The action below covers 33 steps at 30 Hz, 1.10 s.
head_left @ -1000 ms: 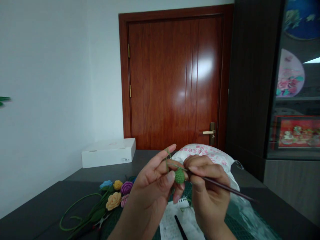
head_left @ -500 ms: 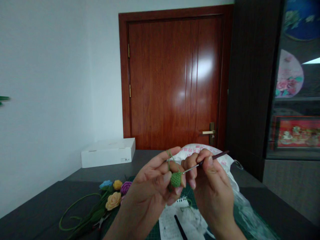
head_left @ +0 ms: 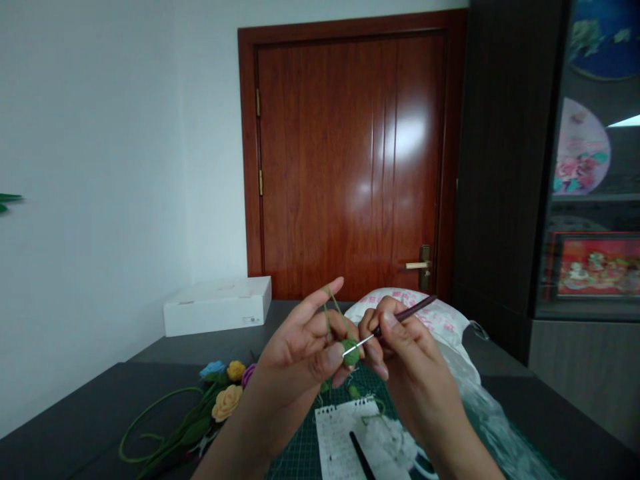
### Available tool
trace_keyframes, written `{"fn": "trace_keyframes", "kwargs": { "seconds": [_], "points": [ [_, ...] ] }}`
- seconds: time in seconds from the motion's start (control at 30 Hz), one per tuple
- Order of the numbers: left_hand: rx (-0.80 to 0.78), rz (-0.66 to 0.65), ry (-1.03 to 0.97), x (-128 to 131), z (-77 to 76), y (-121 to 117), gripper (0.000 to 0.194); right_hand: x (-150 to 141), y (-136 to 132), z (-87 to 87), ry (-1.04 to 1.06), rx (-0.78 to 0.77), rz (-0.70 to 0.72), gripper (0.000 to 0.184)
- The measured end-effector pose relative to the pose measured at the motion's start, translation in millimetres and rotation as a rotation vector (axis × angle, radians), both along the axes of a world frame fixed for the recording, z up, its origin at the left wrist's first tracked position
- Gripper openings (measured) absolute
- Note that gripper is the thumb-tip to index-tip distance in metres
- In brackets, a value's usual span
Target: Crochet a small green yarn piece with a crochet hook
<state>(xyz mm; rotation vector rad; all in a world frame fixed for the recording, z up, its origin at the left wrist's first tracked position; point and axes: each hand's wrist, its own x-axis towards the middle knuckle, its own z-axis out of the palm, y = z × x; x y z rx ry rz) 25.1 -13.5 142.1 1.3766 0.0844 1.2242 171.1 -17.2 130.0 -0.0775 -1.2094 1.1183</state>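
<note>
My left hand (head_left: 313,340) pinches a small round green crochet piece (head_left: 351,355) between thumb and fingers. Its index finger is raised, with green yarn (head_left: 336,303) looped over the tip and running down to the piece. My right hand (head_left: 405,340) grips a crochet hook (head_left: 405,314) by its dark handle. The hook's thin metal shaft points left and down, its tip at the green piece beside my left thumb. Whether the tip is inside a stitch I cannot make out.
Crocheted flowers (head_left: 227,402) with green stems lie at left, before a white box (head_left: 217,307). Below my hands are a written notepad (head_left: 333,433), a black pen (head_left: 361,455) and white stuffing (head_left: 393,447) on a green cutting mat (head_left: 295,453). A white bag (head_left: 450,327) sits behind my right hand.
My right hand has moved slightly left and the hook now lies across the front of the green piece. My left index finger has lifted higher, drawing the yarn up.
</note>
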Motion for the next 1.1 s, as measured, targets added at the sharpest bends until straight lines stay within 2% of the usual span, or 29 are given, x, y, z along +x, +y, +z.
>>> {"fn": "trace_keyframes", "kwargs": {
  "seconds": [0.13,0.33,0.47,0.7,0.9,1.1],
  "points": [
    [0.078,0.036,0.026,-3.0,-0.2,2.2,0.073,2.3,5.1,-2.5,-0.062,0.065,-0.037,0.031],
    [0.141,0.211,0.06,-5.3,-4.5,-1.9,0.068,0.5,7.7,-3.5,-0.041,0.25,-0.273,0.011],
    [0.13,0.268,0.087,-4.2,-7.9,-4.3,0.065,-4.0,3.9,-2.9,-0.005,0.302,-0.337,0.004],
    [0.104,0.25,0.063,1.0,-4.6,-5.4,0.066,-4.4,4.9,-6.9,0.054,0.233,-0.307,0.006],
    [0.08,0.275,0.062,3.5,-3.5,-8.1,0.063,-1.0,5.5,-5.6,0.087,0.14,-0.192,0.016],
    [0.042,0.265,0.066,4.0,-1.7,-9.9,0.061,3.6,7.9,-1.2,0.042,0.171,-0.14,0.018]
  ]
}}
